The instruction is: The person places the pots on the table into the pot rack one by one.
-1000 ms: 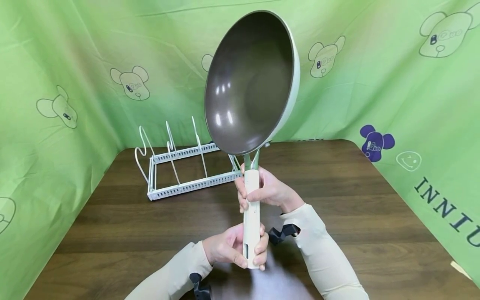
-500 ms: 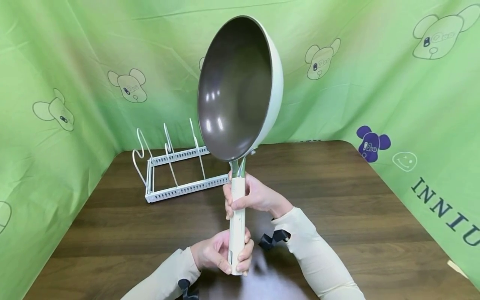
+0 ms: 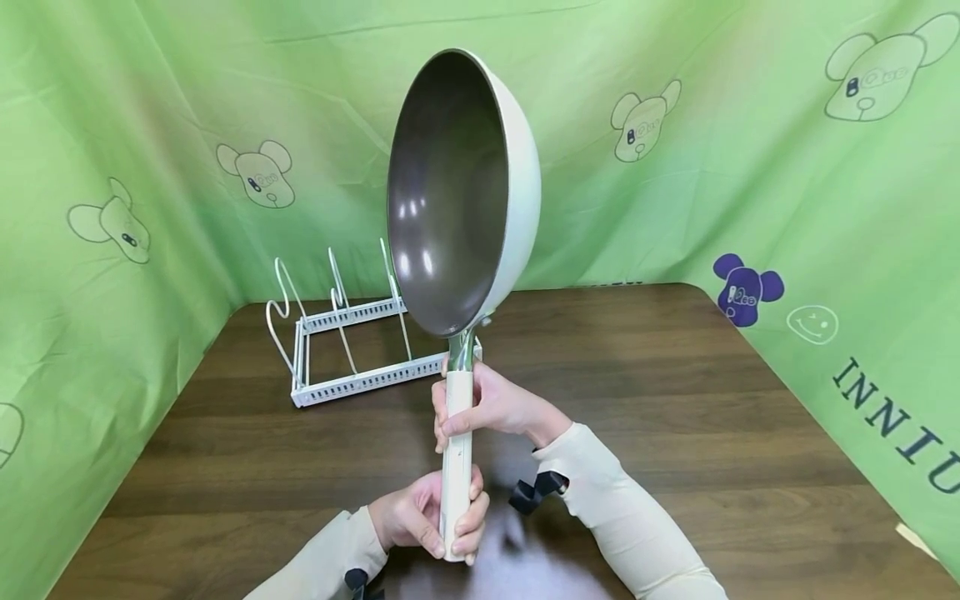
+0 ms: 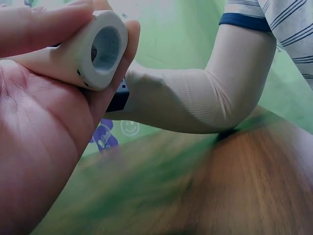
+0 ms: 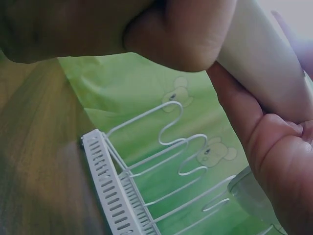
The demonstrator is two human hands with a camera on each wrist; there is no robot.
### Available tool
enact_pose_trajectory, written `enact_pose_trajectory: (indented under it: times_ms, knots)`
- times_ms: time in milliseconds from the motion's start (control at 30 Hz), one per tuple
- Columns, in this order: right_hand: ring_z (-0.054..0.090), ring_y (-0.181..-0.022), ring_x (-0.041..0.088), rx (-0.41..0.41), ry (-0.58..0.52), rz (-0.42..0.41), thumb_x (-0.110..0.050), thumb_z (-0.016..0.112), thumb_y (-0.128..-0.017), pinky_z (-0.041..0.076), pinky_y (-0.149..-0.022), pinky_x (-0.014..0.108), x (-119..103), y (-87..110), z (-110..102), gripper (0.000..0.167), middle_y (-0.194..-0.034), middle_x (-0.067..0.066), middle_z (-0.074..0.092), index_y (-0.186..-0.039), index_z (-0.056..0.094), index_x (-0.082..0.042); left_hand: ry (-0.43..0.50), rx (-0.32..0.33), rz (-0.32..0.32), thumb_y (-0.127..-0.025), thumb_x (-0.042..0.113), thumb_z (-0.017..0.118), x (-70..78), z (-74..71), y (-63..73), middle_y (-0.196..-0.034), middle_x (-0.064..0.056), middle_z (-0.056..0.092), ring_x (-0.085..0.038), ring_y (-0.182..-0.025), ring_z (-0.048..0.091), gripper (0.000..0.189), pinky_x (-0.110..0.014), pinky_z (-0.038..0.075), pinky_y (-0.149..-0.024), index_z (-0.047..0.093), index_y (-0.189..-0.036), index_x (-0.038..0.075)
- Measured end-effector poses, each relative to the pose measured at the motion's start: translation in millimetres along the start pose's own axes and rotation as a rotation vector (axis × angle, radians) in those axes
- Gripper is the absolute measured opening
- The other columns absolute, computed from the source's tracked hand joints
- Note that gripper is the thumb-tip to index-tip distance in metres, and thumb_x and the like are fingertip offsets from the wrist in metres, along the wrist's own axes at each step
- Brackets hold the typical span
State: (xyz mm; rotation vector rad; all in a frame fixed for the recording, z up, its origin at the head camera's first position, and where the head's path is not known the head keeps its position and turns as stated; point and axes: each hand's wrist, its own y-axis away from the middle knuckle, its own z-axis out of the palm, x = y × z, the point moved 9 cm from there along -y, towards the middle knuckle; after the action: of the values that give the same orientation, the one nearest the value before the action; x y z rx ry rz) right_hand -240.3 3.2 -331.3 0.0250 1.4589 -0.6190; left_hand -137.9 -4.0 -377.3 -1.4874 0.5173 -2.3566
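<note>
A deep frying pan (image 3: pixel 450 200) with a dark brown inside and a pale outside is held up on end, its hollow side facing left and toward me. My right hand (image 3: pixel 498 407) grips the upper part of the cream handle (image 3: pixel 457 467), just below the metal neck. Lower down, my left hand (image 3: pixel 431 515) holds the handle near its end, thumb in front and fingers round the far side. The left wrist view shows the hollow handle end (image 4: pixel 105 51) between thumb and fingers. Behind the pan, a white wire rack (image 3: pixel 375 379) stands on the table, its right part partly hidden.
The brown wooden table (image 3: pixel 637 375) spreads under both arms. Green printed cloth (image 3: pixel 622 208) hangs behind it and at both sides. Black wrist mounts sit by both sleeves. A small pale strip (image 3: pixel 915 540) lies at the table's right edge.
The pan and both hands have moved left and slightly down. The pan has turned, so more of its pale outside shows and its inside looks narrower. Both hands have kept their grip.
</note>
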Motion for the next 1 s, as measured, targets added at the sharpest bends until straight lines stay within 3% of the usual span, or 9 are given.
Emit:
enact_pose_trajectory:
  times_ms: [233,433,600,867,1000]
  knots:
    - [0.071,-0.071,0.024,0.029,0.023,0.040,0.007,0.067,-0.086,0.060,-0.071,0.045,10.7,-1.6,0.5,0.034,-0.080,0.001,0.064,-0.097,0.035,0.009,0.024,0.010,-0.006,-0.087,0.006,0.069,-4.3,-3.4,7.3,-0.088,0.004,0.043,-0.012,-0.081,0.047,0.043,-0.027,0.047,-0.090,0.036,-0.111,0.020]
    - [0.071,-0.070,0.023,0.049,0.034,0.053,0.007,0.069,-0.086,0.060,-0.068,0.041,15.1,-3.7,1.3,0.042,-0.081,0.000,0.063,-0.100,0.031,-0.002,0.042,0.004,-0.016,-0.085,0.002,0.068,-7.0,-5.6,11.0,-0.087,0.004,0.043,-0.012,-0.081,0.047,0.042,-0.027,0.047,-0.091,0.036,-0.108,0.019]
    - [0.071,-0.068,0.022,0.074,0.061,0.071,0.008,0.068,-0.085,0.060,-0.065,0.037,19.2,-3.9,0.1,0.042,-0.079,0.000,0.062,-0.101,0.030,-0.003,0.029,-0.012,-0.011,-0.087,0.002,0.066,-9.5,-7.8,14.2,-0.088,0.004,0.042,-0.012,-0.081,0.047,0.042,-0.027,0.046,-0.091,0.036,-0.109,0.019]
    - [0.071,-0.066,0.021,0.082,0.065,0.052,0.010,0.067,-0.084,0.059,-0.062,0.035,26.8,-5.2,-1.0,0.043,-0.077,0.000,0.061,-0.102,0.030,-0.003,-0.019,0.091,0.001,-0.092,0.013,0.070,-22.5,-20.9,21.5,-0.079,0.005,0.042,-0.010,-0.075,0.049,0.035,-0.027,0.049,-0.082,0.037,-0.102,0.020]
    - [0.071,-0.066,0.021,0.073,0.045,0.035,0.009,0.068,-0.084,0.059,-0.062,0.034,29.7,-6.0,-0.7,0.041,-0.077,0.000,0.062,-0.101,0.032,-0.004,-0.007,0.100,0.009,-0.090,0.014,0.070,-24.4,-21.9,22.2,-0.076,0.004,0.042,-0.010,-0.073,0.049,0.034,-0.027,0.049,-0.082,0.038,-0.100,0.019]
